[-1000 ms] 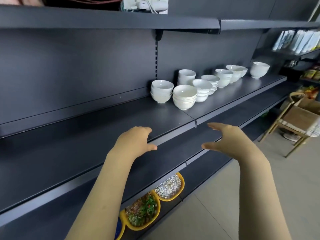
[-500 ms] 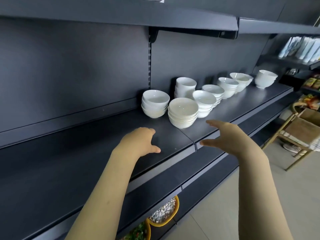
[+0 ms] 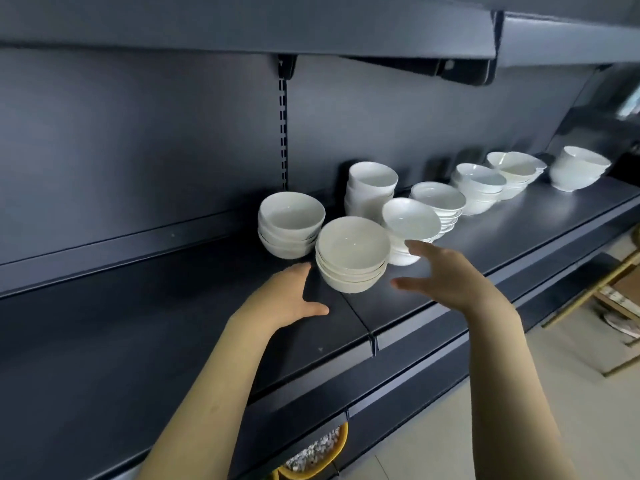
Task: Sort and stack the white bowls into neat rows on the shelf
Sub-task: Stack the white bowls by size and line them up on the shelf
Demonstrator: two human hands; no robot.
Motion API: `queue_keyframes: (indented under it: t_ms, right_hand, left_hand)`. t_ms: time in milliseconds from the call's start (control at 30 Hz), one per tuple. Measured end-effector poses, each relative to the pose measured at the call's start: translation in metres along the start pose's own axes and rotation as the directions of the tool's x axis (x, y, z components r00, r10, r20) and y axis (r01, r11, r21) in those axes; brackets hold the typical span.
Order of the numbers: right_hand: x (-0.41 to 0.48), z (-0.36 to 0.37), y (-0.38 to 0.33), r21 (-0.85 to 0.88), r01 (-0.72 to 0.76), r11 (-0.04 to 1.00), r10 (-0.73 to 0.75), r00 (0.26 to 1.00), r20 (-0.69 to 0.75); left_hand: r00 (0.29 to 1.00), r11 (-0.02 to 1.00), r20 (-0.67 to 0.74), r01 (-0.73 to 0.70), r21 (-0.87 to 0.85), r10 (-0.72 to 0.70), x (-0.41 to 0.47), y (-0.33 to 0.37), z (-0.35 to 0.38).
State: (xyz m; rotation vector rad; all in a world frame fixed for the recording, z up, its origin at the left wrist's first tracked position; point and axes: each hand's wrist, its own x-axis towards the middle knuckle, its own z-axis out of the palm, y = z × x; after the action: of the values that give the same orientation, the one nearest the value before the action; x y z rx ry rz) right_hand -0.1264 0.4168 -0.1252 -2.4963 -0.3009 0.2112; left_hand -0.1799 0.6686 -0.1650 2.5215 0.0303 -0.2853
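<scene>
1. We are holding our left hand over the dark shelf, its fingers spread and empty, just left of the nearest stack of white bowls.
2. We are holding our right hand just right of that stack, its fingers loosely open and gripping nothing.
3. More bowl stacks are standing in a row toward the far right.

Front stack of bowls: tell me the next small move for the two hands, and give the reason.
Probably close both hands around the front stack of bowls. The left hand and right hand are open, one on each side of it, neither yet gripping. The stack sits nearest the shelf edge, forward of the other stacks, so it is the likely one to shift.
</scene>
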Motion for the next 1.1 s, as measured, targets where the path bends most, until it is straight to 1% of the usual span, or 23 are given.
queue_keyframes:
  t_ms: [100, 167, 233, 333, 400, 533, 733, 967, 1100]
  right_hand:
    - [0.027, 0.000, 0.013, 0.110, 0.063, 0.992, -0.070, 0.996, 0.063]
    - [0.043, 0.002, 0.019, 0.229, 0.116, 0.966, -0.146, 0.982, 0.117]
    - [0.052, 0.005, 0.021, 0.348, 0.161, 0.924, -0.231, 0.958, 0.168]
    - [0.066, 0.014, 0.029, 0.481, 0.209, 0.851, -0.322, 0.933, 0.164]
    - [0.071, 0.019, 0.034, 0.536, 0.224, 0.814, -0.363, 0.916, 0.169]
    - [0.075, 0.024, 0.040, 0.560, 0.278, 0.781, -0.417, 0.898, 0.136]
    - [0.077, 0.027, 0.049, 0.574, 0.330, 0.749, -0.480, 0.868, 0.127]
    - [0.078, 0.028, 0.053, 0.586, 0.346, 0.733, -0.510, 0.849, 0.137]
    - [0.081, 0.028, 0.053, 0.599, 0.352, 0.720, -0.522, 0.843, 0.132]
  left_hand:
    - [0.999, 0.982, -0.032, -0.009, -0.187, 0.003, 0.018, 0.008, 0.011]
    - [0.997, 0.939, -0.077, -0.026, -0.344, -0.001, 0.026, 0.012, 0.022]
    - [0.990, 0.884, -0.139, -0.062, -0.464, -0.003, 0.032, 0.013, 0.035]
    - [0.971, 0.819, -0.236, -0.112, -0.562, -0.029, 0.039, 0.014, 0.052]
    - [0.956, 0.781, -0.285, -0.124, -0.612, -0.072, 0.041, 0.014, 0.062]
    - [0.924, 0.760, -0.359, -0.142, -0.635, -0.128, 0.040, 0.015, 0.071]
    - [0.890, 0.768, -0.419, -0.138, -0.625, -0.182, 0.033, 0.014, 0.081]
    - [0.862, 0.771, -0.457, -0.131, -0.623, -0.222, 0.025, 0.016, 0.089]
    - [0.866, 0.774, -0.453, -0.134, -0.618, -0.212, 0.026, 0.015, 0.090]
